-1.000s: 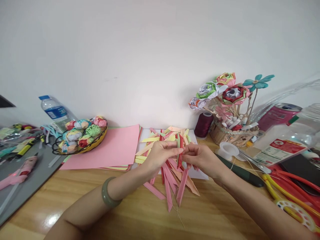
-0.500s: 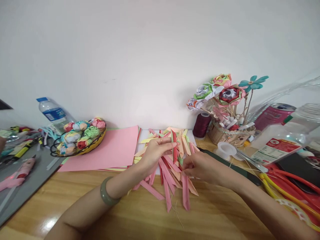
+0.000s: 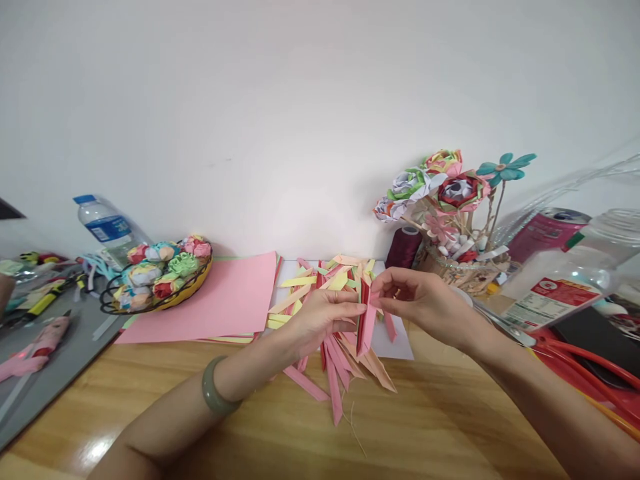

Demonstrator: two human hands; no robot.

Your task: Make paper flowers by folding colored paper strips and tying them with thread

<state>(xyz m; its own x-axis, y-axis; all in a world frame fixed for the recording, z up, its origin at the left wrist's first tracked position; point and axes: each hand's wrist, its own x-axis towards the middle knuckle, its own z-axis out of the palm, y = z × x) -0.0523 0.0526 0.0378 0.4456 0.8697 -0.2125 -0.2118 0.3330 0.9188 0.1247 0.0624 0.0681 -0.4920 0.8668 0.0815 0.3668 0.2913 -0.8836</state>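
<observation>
My left hand is closed on a small stack of folded paper strips, red and green, held upright. Against the stack's right side lies a pink folded paper strip, pinched between the thumb and fingers of my right hand. Beneath both hands spreads a loose pile of folded strips in pink, yellow, peach and red. A thin tan thread trails onto the wooden table in front of the pile.
Pink paper sheets and a basket of paper flowers lie to the left. Behind my right hand stand a dark thread spool and a pot of paper flowers. Red-handled scissors and a clear jar are at right.
My right hand has lifted the pink strip from the front of the pile and brought it up against the stack. My left hand has shifted slightly right with the stack.
</observation>
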